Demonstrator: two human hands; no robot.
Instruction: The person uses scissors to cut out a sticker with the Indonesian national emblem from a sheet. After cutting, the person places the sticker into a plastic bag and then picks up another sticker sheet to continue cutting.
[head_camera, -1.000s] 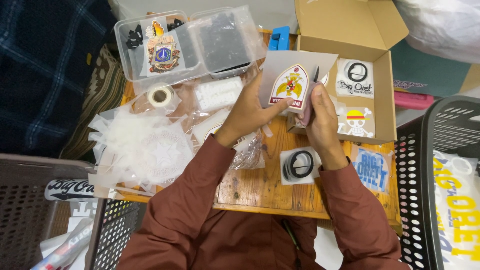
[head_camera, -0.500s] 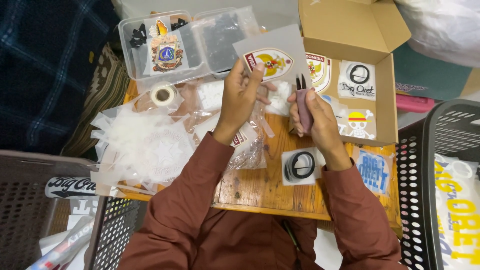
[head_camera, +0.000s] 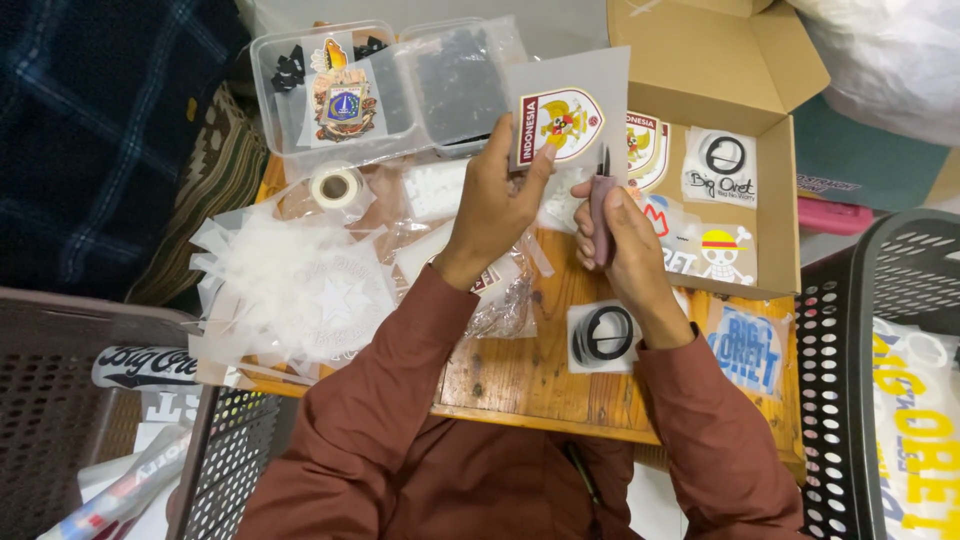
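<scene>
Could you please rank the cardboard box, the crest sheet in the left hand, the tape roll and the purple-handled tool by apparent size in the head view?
1. cardboard box
2. crest sheet, though held nearer the camera
3. purple-handled tool and tape roll: too alike to rank

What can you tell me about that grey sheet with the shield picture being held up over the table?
The grey sheet is thin, flat and roughly square, looking like film or backing paper. It bears a shield-shaped emblem in dark red, white and gold. It is raised above the wooden table, tilted slightly, pinched at its lower left edge by the left hand.
</scene>
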